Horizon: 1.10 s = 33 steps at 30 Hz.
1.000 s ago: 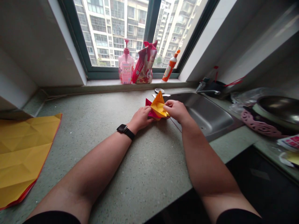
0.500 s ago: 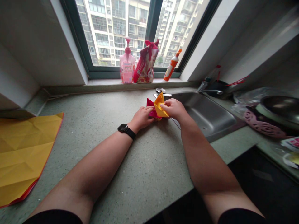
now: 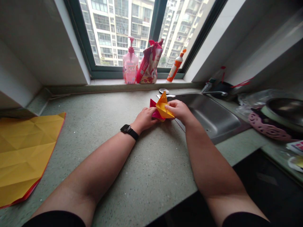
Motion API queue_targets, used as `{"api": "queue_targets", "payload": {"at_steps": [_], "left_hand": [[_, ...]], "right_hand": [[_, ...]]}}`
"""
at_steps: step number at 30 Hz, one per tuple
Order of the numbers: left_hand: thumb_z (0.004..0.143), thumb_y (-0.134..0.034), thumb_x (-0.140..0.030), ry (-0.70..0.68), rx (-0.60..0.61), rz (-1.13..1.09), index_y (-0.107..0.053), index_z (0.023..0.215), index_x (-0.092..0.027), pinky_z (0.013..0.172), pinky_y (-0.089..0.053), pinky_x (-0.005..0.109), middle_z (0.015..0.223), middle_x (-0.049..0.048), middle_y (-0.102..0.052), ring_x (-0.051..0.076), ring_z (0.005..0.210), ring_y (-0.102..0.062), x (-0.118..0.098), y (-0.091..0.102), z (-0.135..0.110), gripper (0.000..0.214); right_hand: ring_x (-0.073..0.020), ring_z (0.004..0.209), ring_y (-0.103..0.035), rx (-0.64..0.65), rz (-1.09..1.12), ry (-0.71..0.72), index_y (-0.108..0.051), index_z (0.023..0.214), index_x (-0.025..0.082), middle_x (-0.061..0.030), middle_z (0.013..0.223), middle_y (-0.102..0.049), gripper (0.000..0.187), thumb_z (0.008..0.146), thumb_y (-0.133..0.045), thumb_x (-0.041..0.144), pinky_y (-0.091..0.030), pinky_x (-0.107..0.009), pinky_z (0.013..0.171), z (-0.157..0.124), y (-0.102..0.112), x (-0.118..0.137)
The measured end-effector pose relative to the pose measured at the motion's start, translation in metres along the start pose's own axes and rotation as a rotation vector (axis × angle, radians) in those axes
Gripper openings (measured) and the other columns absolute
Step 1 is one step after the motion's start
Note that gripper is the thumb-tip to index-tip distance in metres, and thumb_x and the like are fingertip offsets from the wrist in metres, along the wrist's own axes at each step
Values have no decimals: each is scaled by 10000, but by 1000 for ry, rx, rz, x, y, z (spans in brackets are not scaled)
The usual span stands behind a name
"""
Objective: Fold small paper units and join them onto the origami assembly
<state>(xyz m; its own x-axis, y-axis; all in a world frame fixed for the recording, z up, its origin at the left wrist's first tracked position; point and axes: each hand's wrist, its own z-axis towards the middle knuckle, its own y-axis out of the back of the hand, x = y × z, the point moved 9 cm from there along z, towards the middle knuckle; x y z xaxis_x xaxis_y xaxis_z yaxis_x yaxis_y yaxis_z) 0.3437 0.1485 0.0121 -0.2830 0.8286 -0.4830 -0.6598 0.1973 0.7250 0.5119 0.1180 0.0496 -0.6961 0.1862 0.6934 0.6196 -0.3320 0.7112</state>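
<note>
A folded paper piece (image 3: 162, 107), yellow on one side and red-pink on the other, stands on the speckled grey counter (image 3: 132, 157) beside the sink. My left hand (image 3: 144, 118), with a black watch on its wrist, grips the piece's left red side. My right hand (image 3: 178, 110) pinches the yellow flap on the right with its fingers closed. The lower part of the paper is hidden behind both hands.
A large creased yellow sheet (image 3: 23, 154) lies at the counter's left edge. A steel sink (image 3: 208, 115) sits right of the hands. On the window sill stand a pink pump bottle (image 3: 130, 66), a red bag (image 3: 150, 63) and an orange-capped bottle (image 3: 175, 66). A pan (image 3: 284, 108) rests at far right.
Both hands have stayed on the folded paper, with the right fingers shifting slightly on the yellow flap. The view has drifted a little to the right.
</note>
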Motion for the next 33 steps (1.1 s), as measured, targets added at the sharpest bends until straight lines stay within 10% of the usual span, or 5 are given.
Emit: {"api": "queue_targets", "payload": {"at_steps": [11, 33], "left_hand": [[941, -825, -368, -16, 3, 2, -659, 1304, -206, 1065, -551, 507, 1310, 114, -767, 314, 1190, -702, 1, -1, 1, 431], [875, -887, -349, -80, 2, -37, -736, 1132, -248, 1079, -561, 488, 1272, 91, -714, 277, 1182, -679, 16, 26, -5, 315]], "right_hand": [[-278, 1071, -697, -73, -402, 185, -822, 864, 231, -109, 1124, -751, 179, 900, -699, 357, -545, -408, 974, 2, 8, 26], [-317, 1070, -697, -3, -579, 220, -854, 877, 260, -107, 1144, -764, 118, 862, -812, 369, -535, -448, 954, 9, -2, 37]]}}
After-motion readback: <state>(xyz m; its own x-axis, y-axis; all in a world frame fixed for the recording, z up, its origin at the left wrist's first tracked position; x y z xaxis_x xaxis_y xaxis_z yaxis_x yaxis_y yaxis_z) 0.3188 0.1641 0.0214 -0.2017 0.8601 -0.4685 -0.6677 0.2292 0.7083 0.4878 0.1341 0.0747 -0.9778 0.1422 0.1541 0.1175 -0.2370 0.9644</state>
